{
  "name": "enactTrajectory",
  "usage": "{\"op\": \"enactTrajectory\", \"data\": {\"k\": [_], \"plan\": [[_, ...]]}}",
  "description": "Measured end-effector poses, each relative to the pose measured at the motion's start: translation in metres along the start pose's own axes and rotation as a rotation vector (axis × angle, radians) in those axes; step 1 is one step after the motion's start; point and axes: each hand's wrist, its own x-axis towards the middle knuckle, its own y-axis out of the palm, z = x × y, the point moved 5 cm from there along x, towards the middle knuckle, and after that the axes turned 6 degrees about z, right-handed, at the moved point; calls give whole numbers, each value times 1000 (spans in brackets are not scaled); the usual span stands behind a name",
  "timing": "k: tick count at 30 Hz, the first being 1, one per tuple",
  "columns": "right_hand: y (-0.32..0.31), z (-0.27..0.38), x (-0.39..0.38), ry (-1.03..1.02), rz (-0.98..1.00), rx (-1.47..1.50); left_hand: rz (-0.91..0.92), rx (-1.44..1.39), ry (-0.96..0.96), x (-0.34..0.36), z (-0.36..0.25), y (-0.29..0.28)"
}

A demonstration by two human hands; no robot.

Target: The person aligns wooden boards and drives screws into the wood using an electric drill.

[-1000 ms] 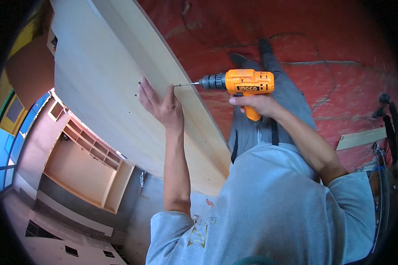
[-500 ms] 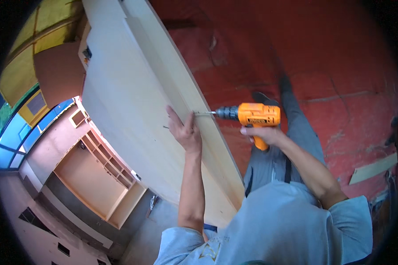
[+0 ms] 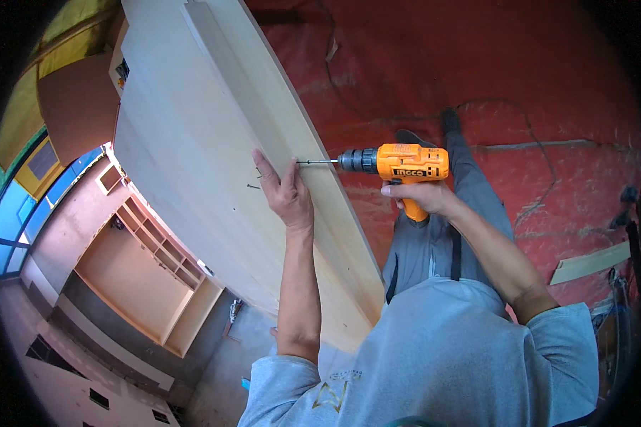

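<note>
My right hand (image 3: 427,198) is wrapped round the grip of an orange and black cordless drill (image 3: 406,162), held level. Its thin bit (image 3: 327,161) points left over the edge of a long pale wooden panel (image 3: 214,149). At its tip is what looks like a screw, close to the thumb of my left hand (image 3: 290,199). That hand rests against the panel, its fingers stretched out and apart. A small dark screw (image 3: 253,186) shows just left of it; whether the hand holds it is unclear. A raised strip (image 3: 224,78) runs along the panel.
Red sheeting (image 3: 548,85) covers the floor on the right, with a cable (image 3: 552,167) across it. An offcut board (image 3: 591,262) lies at the far right. A wooden cabinet frame (image 3: 139,274) with compartments stands at the left.
The view has shifted a little, so panel, drill and hands all appear slightly further up and left. Hands and drill keep nearly the same places against the panel.
</note>
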Motion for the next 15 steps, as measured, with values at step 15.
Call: {"op": "enactTrajectory", "data": {"k": [15], "plan": [[-3,-17,7,-6,48,100,-30,-424,-365,-3,10,0]]}}
